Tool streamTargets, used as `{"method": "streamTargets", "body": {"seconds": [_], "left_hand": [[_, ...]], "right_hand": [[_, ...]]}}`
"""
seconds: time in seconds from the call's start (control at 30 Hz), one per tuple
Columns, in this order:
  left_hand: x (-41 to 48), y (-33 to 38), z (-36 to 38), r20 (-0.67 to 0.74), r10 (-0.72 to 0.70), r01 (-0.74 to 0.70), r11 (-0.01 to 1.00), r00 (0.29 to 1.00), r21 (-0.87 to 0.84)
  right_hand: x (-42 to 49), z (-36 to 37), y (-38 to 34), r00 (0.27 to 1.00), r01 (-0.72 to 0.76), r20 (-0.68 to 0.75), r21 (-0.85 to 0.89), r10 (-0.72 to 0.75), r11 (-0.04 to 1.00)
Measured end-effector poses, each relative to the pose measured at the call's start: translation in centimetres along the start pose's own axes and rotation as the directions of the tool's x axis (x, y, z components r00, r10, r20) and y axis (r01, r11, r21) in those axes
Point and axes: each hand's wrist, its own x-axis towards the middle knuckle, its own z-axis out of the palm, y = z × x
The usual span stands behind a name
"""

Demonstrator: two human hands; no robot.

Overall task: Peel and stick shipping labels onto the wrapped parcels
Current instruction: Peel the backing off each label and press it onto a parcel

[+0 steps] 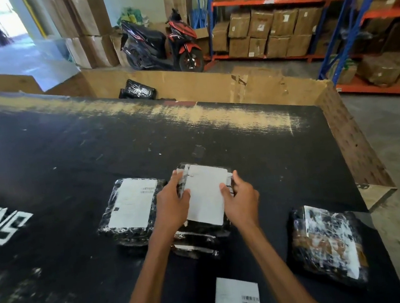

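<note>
White label (206,196) flat atop black wrapped parcel stack (198,243); labelled parcel (130,208) just left; loose labels (239,301) nearer.

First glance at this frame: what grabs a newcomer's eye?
Mid-table, the left hand and right hand hold a white label by its sides over the top of a stack of black wrapped parcels. Just left lies a labelled parcel. A red and black scooter stands beyond the far edge of the table, beside cardboard boxes.
</note>
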Motion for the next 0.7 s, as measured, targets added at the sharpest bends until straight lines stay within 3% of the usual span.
{"method": "streamTargets", "body": {"seconds": [0.17,0.33,0.43,0.57,0.7], "left_hand": [[-0.1,-2.8,0.5,-0.006,0.038,-0.038,0.999,0.999,0.026],[0.0,-3.4,1.6,-0.047,0.116,-0.112,0.990,0.992,0.082],[-0.7,-3.6,1.3,-0.155,0.200,-0.198,0.980,0.967,0.025],[-5.4,-2.5,0.4,-0.331,0.306,-0.315,0.949,0.893,0.028],[-13.5,-3.2,1.8,-0.240,0.288,-0.288,0.957,0.927,0.033]], "right_hand": [[-0.5,1.0,-0.5,0.997,0.038,0.068,-0.147,-0.028,0.988],[-0.2,0.5,0.3,0.995,0.013,0.102,-0.044,-0.008,0.999],[-1.5,-0.6,1.0,0.992,0.012,0.127,0.036,-0.016,0.999],[-5.6,-3.8,3.0,0.999,0.047,0.004,0.021,-0.047,0.999],[-10.6,-7.2,7.6,1.000,0.002,-0.009,-0.060,-0.003,0.998]]}}
